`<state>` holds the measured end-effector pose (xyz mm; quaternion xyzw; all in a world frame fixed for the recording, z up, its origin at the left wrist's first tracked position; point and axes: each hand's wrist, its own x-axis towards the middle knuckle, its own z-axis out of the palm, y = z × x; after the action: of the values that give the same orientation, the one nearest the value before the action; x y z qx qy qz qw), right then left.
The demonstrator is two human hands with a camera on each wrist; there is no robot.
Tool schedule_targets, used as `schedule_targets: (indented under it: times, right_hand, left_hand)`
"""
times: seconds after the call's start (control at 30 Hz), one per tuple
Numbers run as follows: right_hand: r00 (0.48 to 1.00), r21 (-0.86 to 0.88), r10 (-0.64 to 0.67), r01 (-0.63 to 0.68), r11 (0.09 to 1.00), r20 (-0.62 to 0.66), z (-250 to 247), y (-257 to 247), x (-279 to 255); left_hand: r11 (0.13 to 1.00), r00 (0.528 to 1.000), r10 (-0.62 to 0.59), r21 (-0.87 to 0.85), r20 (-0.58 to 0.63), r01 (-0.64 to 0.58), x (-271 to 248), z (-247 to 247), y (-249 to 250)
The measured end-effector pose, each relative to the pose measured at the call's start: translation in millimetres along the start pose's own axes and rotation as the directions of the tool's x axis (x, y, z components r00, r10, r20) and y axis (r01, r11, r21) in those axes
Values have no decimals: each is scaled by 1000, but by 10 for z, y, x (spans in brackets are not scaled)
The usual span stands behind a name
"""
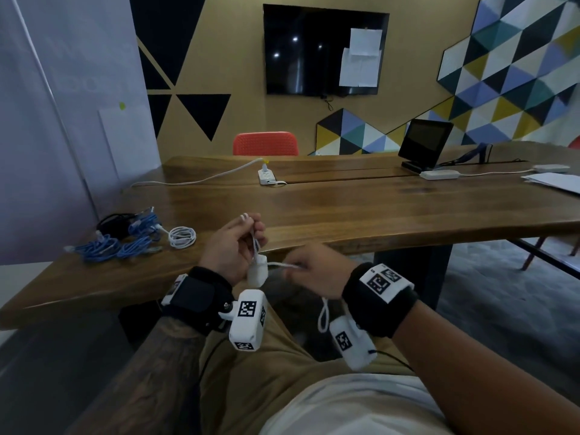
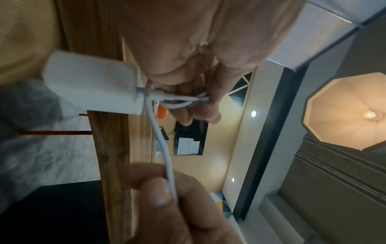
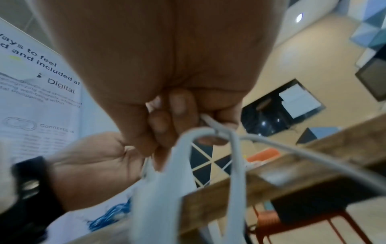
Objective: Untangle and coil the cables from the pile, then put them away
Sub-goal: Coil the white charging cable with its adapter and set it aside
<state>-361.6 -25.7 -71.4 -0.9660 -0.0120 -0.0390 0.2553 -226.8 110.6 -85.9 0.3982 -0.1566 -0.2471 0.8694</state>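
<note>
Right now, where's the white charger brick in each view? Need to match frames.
Head: charger brick hangs low centre, between left hand and right hand.
Left wrist: upper left, beside the palm.
Right wrist: blurred white mass, bottom centre.
Shared landmark: wooden table edge.

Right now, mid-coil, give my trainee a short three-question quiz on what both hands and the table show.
1. True or false: the left hand holds loops of the white cable.
2. What hangs below those loops: (a) a white adapter block, (b) a blue plug?
3. What colour is the finished small coil lying beside the blue cables?

Key: 1 true; 2 a; 3 white. The right hand pinches the same cable.
</note>
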Motion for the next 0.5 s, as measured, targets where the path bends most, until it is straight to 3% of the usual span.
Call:
schedule_targets:
  times: [0.1,0.2,0.3,0.37,0.5]
  right_hand:
    - [976,-119,-65,41,992,-210,-187,27,-63]
    - [908,-229,-201,121,966,-369,-284,40,-49]
    - [844,-309,-337,217,926,-418,-323,66,-14]
    - [829,-317,-358,233,919,-429,-368,120,2]
    - [830,-318,-356,230,920,-430,-379,280,30]
  left_hand:
    - [984,989,-120,146,87,106,-51,10,20]
    - [934,965,-170,346,201,93,-149,114,-30]
    - [816,947,-168,577,274,-22,-231,220,-151]
    - [766,941,-173,640,289,-56,-240,230,-180]
    - [785,858,-321,619,402,3,-222,170,-131]
